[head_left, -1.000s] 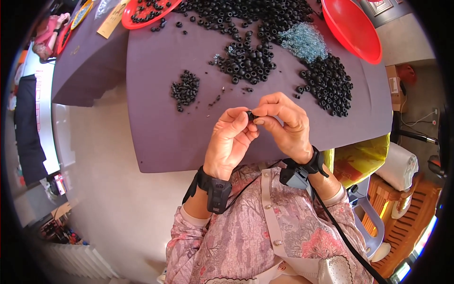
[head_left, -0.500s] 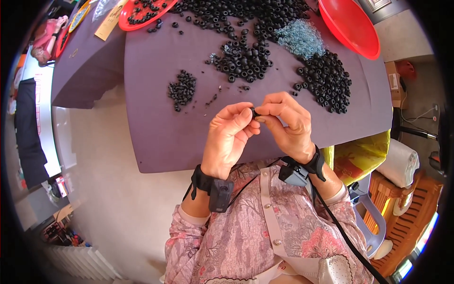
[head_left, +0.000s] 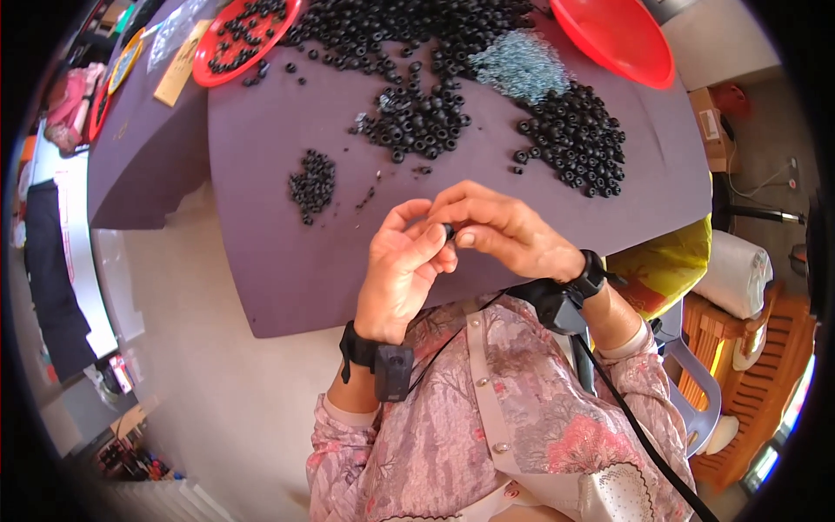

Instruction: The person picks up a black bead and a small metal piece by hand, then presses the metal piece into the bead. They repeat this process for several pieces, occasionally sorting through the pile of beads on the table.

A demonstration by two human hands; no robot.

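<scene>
Over the near part of the table, my left hand (head_left: 391,277) pinches a small round black part (head_left: 449,232) between thumb and fingers. My right hand (head_left: 515,237) is right beside it, fingers stretched and curved over toward the left fingertips. Its thumb stands apart from the black part, and I see nothing in its grip. Beyond my hands lie a small heap of tiny black pieces (head_left: 311,186), a middle heap of round black hollow parts (head_left: 419,123) and a similar heap (head_left: 576,139) on the right.
A purple-grey cloth covers the table (head_left: 261,252). Farther back lie a pale bluish heap of tiny pieces (head_left: 524,68), a wide spread of black parts (head_left: 383,26), a red plate (head_left: 205,63) with black pieces and a red bowl (head_left: 622,43). A yellow bag (head_left: 665,261) hangs at the right edge.
My right thumb and fingers have come away from the black part and opened out, leaving it in the left hand. The view has shifted slightly.
</scene>
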